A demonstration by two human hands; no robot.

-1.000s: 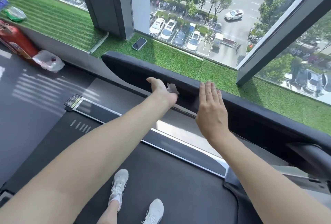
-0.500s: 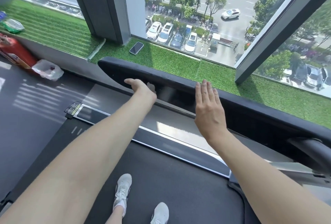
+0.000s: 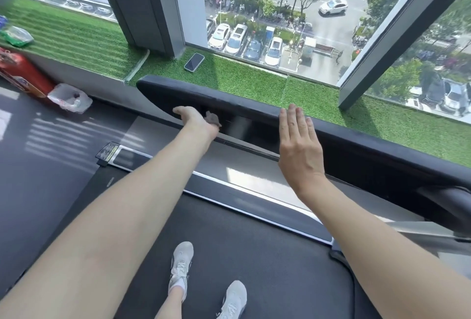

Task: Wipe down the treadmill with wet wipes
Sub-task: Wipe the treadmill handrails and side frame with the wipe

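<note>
While the person stands in white shoes (image 3: 181, 260) on the treadmill (image 3: 369, 155), on its dark belt (image 3: 267, 250) at the bottom of the frame, both bare arms reach forward to the black front panel that runs across the middle. The left hand (image 3: 196, 120), a little left of centre, closes on a crumpled grey wipe (image 3: 212, 118) and holds it against the inner face of that panel; a corner of the wipe sticks out on the hand's right side. The right hand (image 3: 298, 150), just right of centre, is flat, its fingers (image 3: 293, 122) straight and together, the tips at the panel's top edge. Behind the panel a sill of fake grass (image 3: 254, 79) runs under the window, and a phone (image 3: 194, 62) lies flat on it, top centre. At the left edge a red fire extinguisher (image 3: 23, 74) sits with a white plastic bag (image 3: 68, 98) just beside it.
</note>
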